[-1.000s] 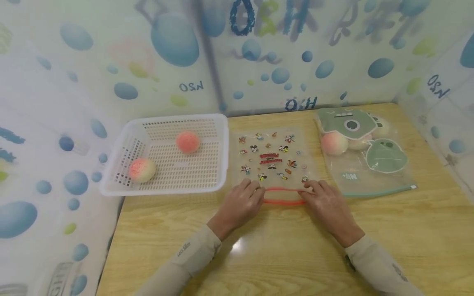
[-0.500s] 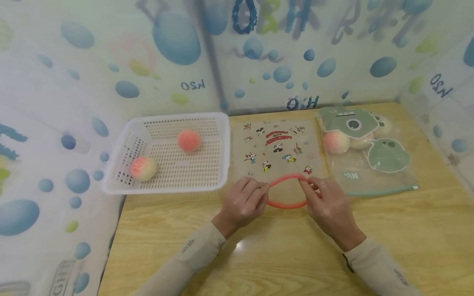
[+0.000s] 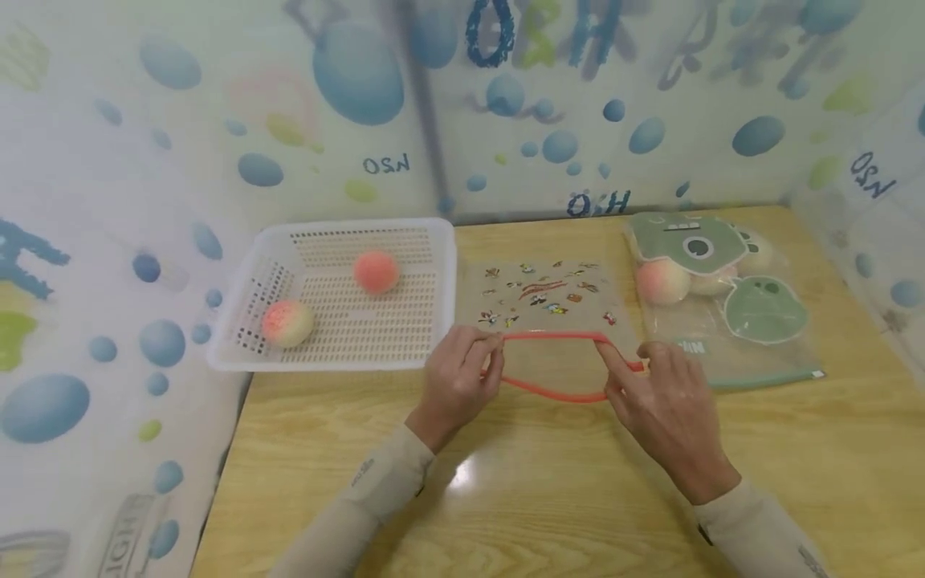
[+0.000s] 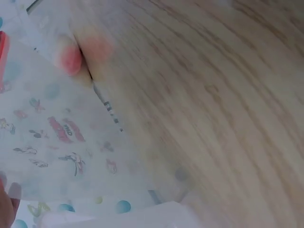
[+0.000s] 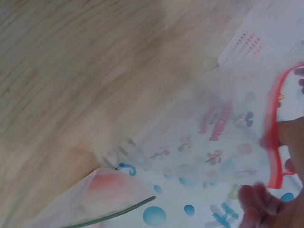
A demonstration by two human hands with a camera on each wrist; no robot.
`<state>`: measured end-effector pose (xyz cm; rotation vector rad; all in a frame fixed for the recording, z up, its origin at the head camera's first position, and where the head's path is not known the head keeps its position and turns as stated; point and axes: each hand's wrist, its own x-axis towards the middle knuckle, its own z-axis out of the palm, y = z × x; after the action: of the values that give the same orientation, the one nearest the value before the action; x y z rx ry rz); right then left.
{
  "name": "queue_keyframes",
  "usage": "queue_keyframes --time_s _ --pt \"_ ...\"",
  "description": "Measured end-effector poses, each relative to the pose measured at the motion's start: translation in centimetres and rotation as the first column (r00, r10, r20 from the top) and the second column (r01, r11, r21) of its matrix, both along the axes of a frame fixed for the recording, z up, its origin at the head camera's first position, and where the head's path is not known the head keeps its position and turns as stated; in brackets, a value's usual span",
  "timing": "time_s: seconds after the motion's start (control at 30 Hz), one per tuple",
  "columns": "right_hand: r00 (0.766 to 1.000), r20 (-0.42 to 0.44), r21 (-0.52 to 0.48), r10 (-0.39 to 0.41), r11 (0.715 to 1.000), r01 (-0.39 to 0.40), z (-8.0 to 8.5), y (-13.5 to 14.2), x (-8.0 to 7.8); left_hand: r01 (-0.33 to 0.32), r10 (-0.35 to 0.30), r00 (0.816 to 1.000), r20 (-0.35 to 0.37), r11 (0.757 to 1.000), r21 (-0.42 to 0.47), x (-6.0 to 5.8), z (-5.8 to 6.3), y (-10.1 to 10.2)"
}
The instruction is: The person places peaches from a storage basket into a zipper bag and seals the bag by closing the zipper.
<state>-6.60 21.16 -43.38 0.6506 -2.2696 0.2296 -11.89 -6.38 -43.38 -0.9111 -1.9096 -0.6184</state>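
Note:
A clear zip bag (image 3: pixel 556 365) with a red rim and small cartoon prints lies in front of me, its mouth spread into a wide gap. At the left end of the rim, my left hand (image 3: pixel 462 377) pinches the bag. My right hand (image 3: pixel 672 409) holds the right end, with a finger inside the mouth and other fingers outside. In the right wrist view, the red rim (image 5: pixel 274 128) runs past those fingers. The left wrist view shows the bag's printed side (image 4: pixel 66 133), raised off the table. I see nothing inside the bag.
Left of the bag stands a white plastic basket (image 3: pixel 340 368) with two pink-and-cream, peach-like balls (image 3: pixel 376 273). On the right lies a clear bag with green dinosaur prints (image 3: pixel 766 309), containing several similar balls (image 3: pixel 663 281). A patterned wall (image 3: pixel 506 160) rises behind the wooden table (image 3: pixel 564 498).
The red-rimmed bag's mouth has widened from a narrow slit as both hands pulled its sides apart. The right hand has shifted right, and the printed side now looks foreshortened.

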Motion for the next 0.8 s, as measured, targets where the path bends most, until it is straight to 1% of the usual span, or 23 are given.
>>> queue_keyframes --time_s 0.1,0.2,0.27,0.33,0.43,0.5,0.53,0.6,0.67,0.73,0.8 --pt "0.999 0.011 -0.045 -0.033 0.998 0.033 0.5 -0.3 0.4 -0.014 0.014 1.0 -0.003 1.0 -0.018 -0.1 0.1 0.0" --pt "0.999 0.022 -0.086 -0.039 0.995 0.041 1.0 -0.5 0.7 -0.028 0.027 0.999 -0.036 1.0 -0.012 -0.3 0.3 0.0" --pt "1.0 0.018 -0.101 0.002 0.995 0.0 1.4 -0.6 0.8 -0.016 0.016 0.998 -0.068 1.0 -0.005 -0.4 0.4 0.1" --pt "0.998 0.001 -0.11 0.07 0.991 -0.07 1.6 -0.7 0.8 0.016 -0.017 0.995 -0.094 1.0 -0.005 -0.5 0.6 0.3" --pt "0.981 -0.046 -0.108 0.189 0.975 -0.193 1.7 -1.1 0.5 0.088 -0.089 0.99 -0.114 0.996 -0.013 -0.5 0.8 0.8" --pt "0.972 -0.05 -0.097 0.231 0.967 -0.235 1.4 -1.3 0.4 0.12 -0.119 0.986 -0.117 0.993 -0.004 -0.5 1.0 1.1" --pt "0.97 -0.052 -0.088 0.237 0.967 -0.241 1.3 -1.3 0.3 0.132 -0.13 0.984 -0.119 0.991 0.004 -0.6 1.0 1.2" --pt "0.973 -0.035 -0.088 0.23 0.969 -0.232 1.1 -1.2 0.1 0.134 -0.131 0.984 -0.124 0.991 0.022 -0.7 1.1 1.1" --pt "0.981 -0.01 -0.109 0.193 0.975 -0.193 1.1 -0.9 -0.2 0.119 -0.115 0.986 -0.117 0.992 0.034 -0.9 1.1 0.9" --pt "0.993 -0.001 -0.128 0.122 0.984 -0.121 1.4 -0.7 -0.6 0.103 -0.098 0.989 -0.111 0.994 0.033 -1.0 1.1 0.5" --pt "0.999 0.029 -0.13 0.036 0.991 -0.032 1.8 -0.5 -0.8 0.083 -0.081 0.992 -0.093 0.996 0.024 -1.0 1.1 0.1"
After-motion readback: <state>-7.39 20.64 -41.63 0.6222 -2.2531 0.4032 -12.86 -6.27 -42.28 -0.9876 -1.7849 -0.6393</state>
